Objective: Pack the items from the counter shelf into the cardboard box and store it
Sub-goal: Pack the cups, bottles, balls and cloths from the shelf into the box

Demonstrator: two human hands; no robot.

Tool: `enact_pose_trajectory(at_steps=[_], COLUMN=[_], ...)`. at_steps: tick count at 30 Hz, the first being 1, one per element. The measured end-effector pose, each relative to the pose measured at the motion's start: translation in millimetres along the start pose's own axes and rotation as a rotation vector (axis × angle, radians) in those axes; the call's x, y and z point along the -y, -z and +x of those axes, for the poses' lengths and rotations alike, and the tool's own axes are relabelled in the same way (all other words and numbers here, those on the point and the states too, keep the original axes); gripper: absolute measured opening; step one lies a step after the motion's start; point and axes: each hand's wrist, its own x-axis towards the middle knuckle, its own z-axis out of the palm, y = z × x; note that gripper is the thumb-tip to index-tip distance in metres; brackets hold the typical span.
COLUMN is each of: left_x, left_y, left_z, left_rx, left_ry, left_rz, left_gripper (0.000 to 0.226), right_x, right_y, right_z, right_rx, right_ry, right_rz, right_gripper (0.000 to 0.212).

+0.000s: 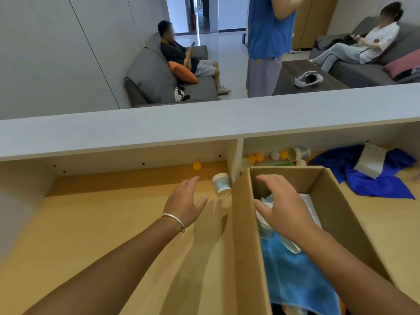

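The open cardboard box stands on the shelf, holding a light blue towel and paper cups. Left of the box lies a tipped cup — an orange ball beyond it (against the back wall).

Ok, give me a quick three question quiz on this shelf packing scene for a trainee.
1. True or false: the left hand holds the paper cup.
2. Which hand is over the cardboard box? A left, B right.
3. Fill in: the cloth inside the box is light ____.

Key: 1 false, the open hand is short of the tipped-over cup. 2 B, the right hand. 3 blue, the towel.
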Motion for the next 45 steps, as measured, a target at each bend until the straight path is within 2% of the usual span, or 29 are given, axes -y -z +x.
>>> enact_pose_trajectory(at_steps=[6,12,18,24,29,35,40,45], left_x=[50.8,81.3,107.3,123.8,125.1,135.6,143.4,143.1], left_y=[14.0,19.8,4.9,-36.3,-77.5,-95.7,-92.6,-83.7], left_z=[34.1,69.0,106.0,146.8,170.5,187.4,180.6,174.1], left_rx=[0.060,0.124,0.205,0.319,0.437,0.390,0.457,0.494], left_ry=[-0.003,0.001,-0.002,-0.075,-0.114,-0.163,-0.113,-0.031], left_rz=[0.043,0.078,0.203,0.211,0.205,0.253,0.253,0.201], left_gripper=[0.065,0.066,0.066,0.080,0.086,0.081,0.081,0.086], right_x=[48.4,72.2,50.5,6.0,-9.0,-17.3,10.9,70.9], right_y=[-47.4,-102.1,-154.2,-201.4,-243.6,-256.2,-245.5,-196.1], right_z=[53.3,95.2,133.9,150.7,153.7,155.3,141.0,105.1], right_rx=[0.062,0.198,0.313,0.209,0.240,0.200,0.206,0.230], right_ry=[-0.048,-0.118,-0.289,-0.448,-0.470,-0.512,-0.497,-0.466], right_rz=[-0.069,-0.135,-0.259,-0.326,-0.344,-0.357,-0.254,-0.148], right_gripper=[0.057,0.064,0.065,0.055,0.065,0.045,0.051,0.069])
